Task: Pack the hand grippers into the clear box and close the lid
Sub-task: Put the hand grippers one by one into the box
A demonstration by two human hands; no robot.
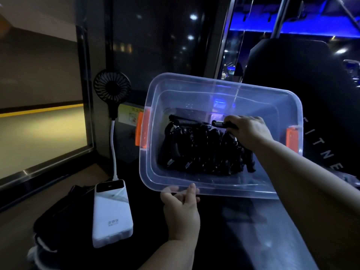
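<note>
Dim room, dark window (155,36) with light reflections, blue glow (282,22) beyond

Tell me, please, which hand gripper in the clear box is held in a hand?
The hand gripper gripped by the right hand, its spring end showing beside the fingers; the others lie loose in a pile below.

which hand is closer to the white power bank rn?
Left. The left hand holds the near rim of the clear box, just right of the power bank. The right hand is farther off, inside the box, gripping a hand gripper.
</note>
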